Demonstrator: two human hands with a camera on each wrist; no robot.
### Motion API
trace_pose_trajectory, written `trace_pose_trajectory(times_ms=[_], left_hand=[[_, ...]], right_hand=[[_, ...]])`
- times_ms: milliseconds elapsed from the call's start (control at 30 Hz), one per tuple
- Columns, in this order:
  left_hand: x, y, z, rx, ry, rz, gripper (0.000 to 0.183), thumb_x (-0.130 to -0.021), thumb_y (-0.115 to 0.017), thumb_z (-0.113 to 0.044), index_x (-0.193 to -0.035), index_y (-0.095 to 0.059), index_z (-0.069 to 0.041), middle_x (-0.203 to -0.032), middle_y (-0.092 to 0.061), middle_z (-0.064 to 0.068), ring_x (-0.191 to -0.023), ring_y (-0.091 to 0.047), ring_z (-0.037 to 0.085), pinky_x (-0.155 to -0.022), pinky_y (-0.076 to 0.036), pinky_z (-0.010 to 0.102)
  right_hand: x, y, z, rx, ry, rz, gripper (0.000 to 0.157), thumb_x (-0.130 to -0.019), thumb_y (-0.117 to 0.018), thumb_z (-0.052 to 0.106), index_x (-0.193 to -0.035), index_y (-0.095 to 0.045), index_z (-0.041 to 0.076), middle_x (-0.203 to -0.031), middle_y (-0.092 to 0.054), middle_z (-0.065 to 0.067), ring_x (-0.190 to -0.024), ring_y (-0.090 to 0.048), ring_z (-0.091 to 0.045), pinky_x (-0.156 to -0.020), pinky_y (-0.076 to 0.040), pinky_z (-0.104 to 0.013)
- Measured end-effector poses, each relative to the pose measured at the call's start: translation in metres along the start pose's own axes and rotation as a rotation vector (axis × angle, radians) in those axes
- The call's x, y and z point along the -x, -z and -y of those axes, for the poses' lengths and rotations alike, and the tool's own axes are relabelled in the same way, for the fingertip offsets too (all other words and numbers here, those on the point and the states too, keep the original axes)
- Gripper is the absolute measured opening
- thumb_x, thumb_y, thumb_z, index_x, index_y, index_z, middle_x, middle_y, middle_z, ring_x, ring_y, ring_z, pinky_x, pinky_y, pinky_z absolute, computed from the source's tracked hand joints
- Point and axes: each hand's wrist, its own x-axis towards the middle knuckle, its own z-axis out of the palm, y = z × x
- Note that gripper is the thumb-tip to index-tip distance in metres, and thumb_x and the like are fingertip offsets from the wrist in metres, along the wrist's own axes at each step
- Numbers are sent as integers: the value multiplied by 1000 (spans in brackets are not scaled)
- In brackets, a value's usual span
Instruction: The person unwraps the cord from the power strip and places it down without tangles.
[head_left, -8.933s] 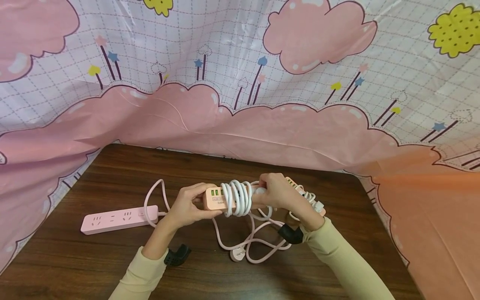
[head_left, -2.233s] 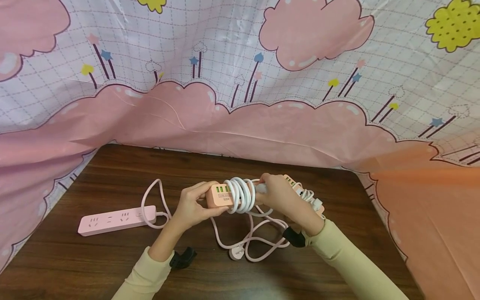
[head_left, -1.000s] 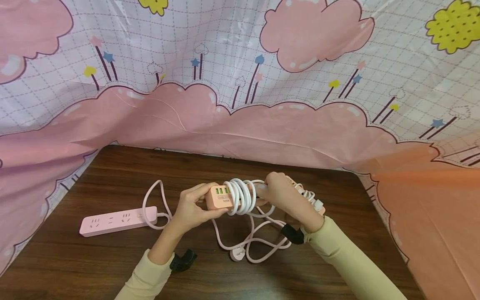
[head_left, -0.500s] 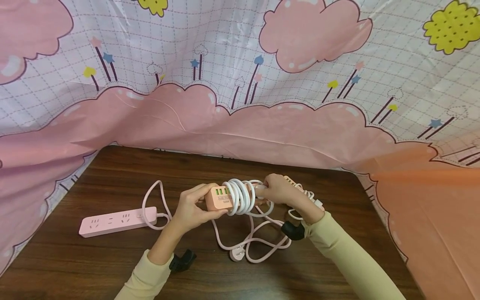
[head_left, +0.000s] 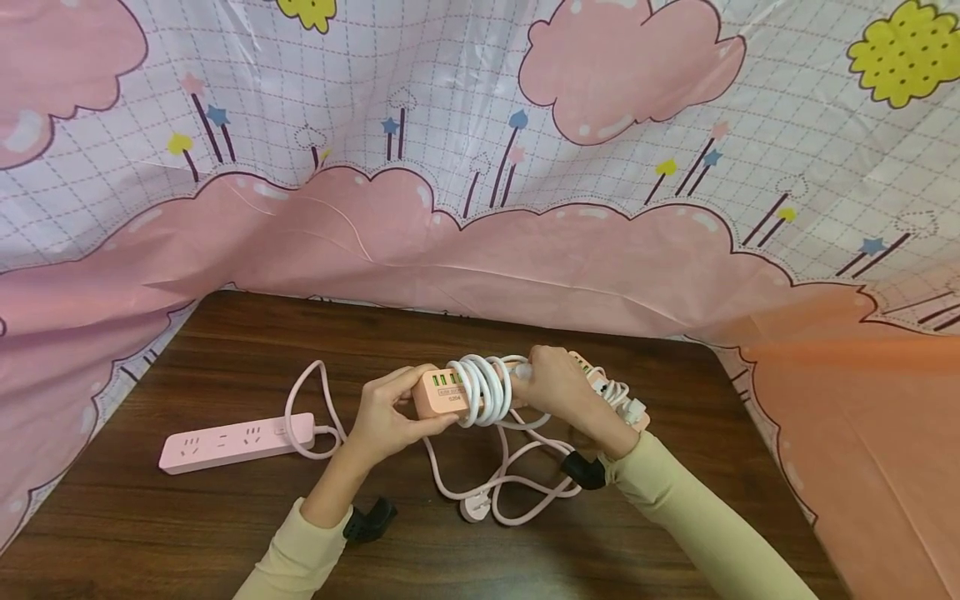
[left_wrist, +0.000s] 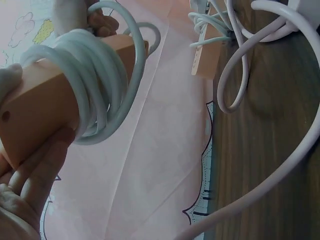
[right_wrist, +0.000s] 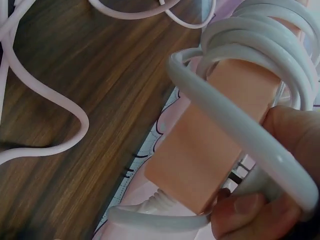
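My left hand (head_left: pixel 384 417) grips the left end of a peach power strip (head_left: pixel 444 393), held above the table. A white cord (head_left: pixel 486 390) is wound in several loops around the strip's middle. At the strip's right end, my right hand (head_left: pixel 558 385) pinches a white plug (right_wrist: pixel 257 185), its metal prongs close to the strip's socket side. I cannot tell whether the prongs are inside the socket. In the right wrist view the cord's last loop passes over the strip to the plug. My right hand hides much of the plug in the head view.
On the dark wooden table (head_left: pixel 247 533), a pink power strip (head_left: pixel 236 442) lies at left, its loose cord (head_left: pixel 517 483) and plug (head_left: pixel 476 506) spread across the middle. A second peach power strip (head_left: pixel 636 417) with a wound cord lies behind my right hand. A patterned curtain (head_left: pixel 480 275) hangs behind.
Compared with the oldest frame, both hands and the strip have shifted slightly right. Over the last second, the right hand and plug have moved slightly at the strip's end. The left hand keeps its grip.
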Motion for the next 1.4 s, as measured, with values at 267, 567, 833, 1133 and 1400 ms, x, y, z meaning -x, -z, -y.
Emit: trace_pose_trajectory(times_ms=[267,567,833,1133,1400], left_hand=[[-13,8,-27,35,30,11,52,-49,-84,11,-96,-62,16,-82,-65,24,-66,-63,23,-53,-52,23],[-13,9,-26,36,56,-5,52,-50,-84,12,-97,-62,14,-82,-65,22,-68,-62,18,-54,-52,21],[-6,2,-14,3,-12,-18,56,-46,-86,7,-98,-64,11,-82,-66,19,-67,-59,19,-55,-49,22],[2,-6,10,-14,-47,-36,60,-48,-88,-1,-102,-64,7,-87,-67,16,-70,-60,18,-55,-49,21],[2,-7,8,10,11,-40,58,-53,-88,-5,-105,-65,3,-89,-68,13,-71,-59,14,-54,-50,25]], right_hand=[[2,-2,-1,56,52,-34,35,-81,-64,33,-64,-51,6,-55,-46,-3,-48,-42,-18,-42,-35,-32],[3,-2,5,91,-26,-92,35,-83,-61,33,-65,-53,5,-58,-52,-8,-51,-51,-25,-45,-41,-40],[9,5,19,325,69,-102,51,-89,-60,26,-46,-37,13,-47,-44,-4,-41,-44,-18,-35,-39,-34],[-3,10,9,102,-56,12,42,-78,-59,18,-48,-29,17,-50,-26,4,-47,-26,-14,-39,-25,-27],[-7,8,1,14,-63,-37,41,-73,-62,27,-48,-31,17,-50,-28,5,-46,-30,-15,-39,-26,-28]])
